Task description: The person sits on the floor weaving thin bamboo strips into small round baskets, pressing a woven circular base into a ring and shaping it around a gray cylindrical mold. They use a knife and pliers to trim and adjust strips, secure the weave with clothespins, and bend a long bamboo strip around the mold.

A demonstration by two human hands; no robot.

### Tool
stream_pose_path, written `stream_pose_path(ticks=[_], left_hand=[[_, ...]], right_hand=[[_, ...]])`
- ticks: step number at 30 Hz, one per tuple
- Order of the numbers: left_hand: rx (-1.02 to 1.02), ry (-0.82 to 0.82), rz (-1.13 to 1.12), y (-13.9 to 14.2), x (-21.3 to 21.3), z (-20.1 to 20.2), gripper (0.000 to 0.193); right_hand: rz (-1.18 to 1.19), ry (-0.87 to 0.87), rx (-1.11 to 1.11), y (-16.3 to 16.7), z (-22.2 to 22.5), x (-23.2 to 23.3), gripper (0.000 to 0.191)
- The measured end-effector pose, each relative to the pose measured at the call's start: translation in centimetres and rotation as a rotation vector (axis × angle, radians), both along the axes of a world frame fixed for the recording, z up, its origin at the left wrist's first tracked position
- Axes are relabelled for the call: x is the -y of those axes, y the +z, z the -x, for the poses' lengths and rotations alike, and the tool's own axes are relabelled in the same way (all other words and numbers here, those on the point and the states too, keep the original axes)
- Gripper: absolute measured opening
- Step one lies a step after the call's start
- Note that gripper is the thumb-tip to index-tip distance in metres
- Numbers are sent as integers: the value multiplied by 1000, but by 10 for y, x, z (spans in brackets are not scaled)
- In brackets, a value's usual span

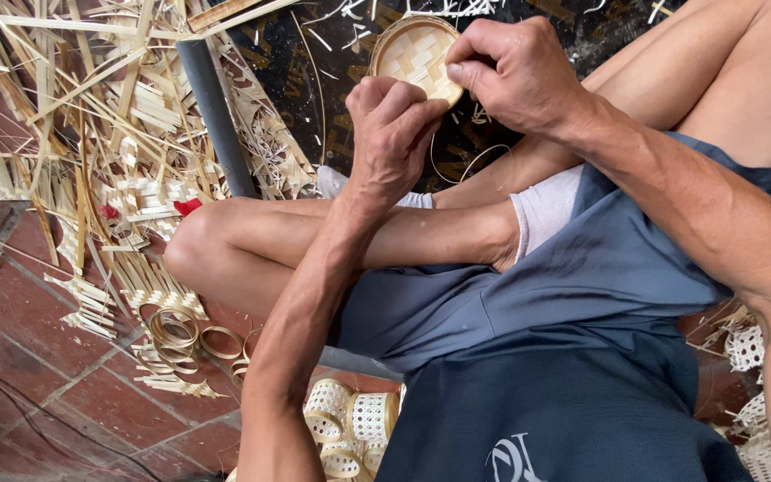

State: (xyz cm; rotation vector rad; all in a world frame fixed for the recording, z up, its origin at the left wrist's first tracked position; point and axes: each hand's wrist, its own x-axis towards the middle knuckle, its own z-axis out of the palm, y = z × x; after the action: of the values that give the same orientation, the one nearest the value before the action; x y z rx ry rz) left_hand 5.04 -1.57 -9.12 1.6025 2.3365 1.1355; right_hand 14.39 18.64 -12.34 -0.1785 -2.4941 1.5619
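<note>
Between both hands, round woven-bamboo lid [414, 55]

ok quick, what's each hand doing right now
Left hand: closed, fingers curled at the edge of the small woven bamboo tray.
Right hand: closed, gripping the tray's rim.

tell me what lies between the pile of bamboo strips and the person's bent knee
In the head view, a dark grey pipe runs between the bamboo strips and the bent knee, with a small red scrap beside it.
</note>
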Motion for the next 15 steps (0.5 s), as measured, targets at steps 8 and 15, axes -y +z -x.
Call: stream_pose_path(ticks=[8, 15], left_hand=[[-106, 109, -7, 5, 1, -15, 28], [43, 107, -62, -2, 12, -17, 28]], right_hand=[[313, -53, 74, 12, -4, 4, 28], [586, -40, 141, 3, -22, 16, 23]])
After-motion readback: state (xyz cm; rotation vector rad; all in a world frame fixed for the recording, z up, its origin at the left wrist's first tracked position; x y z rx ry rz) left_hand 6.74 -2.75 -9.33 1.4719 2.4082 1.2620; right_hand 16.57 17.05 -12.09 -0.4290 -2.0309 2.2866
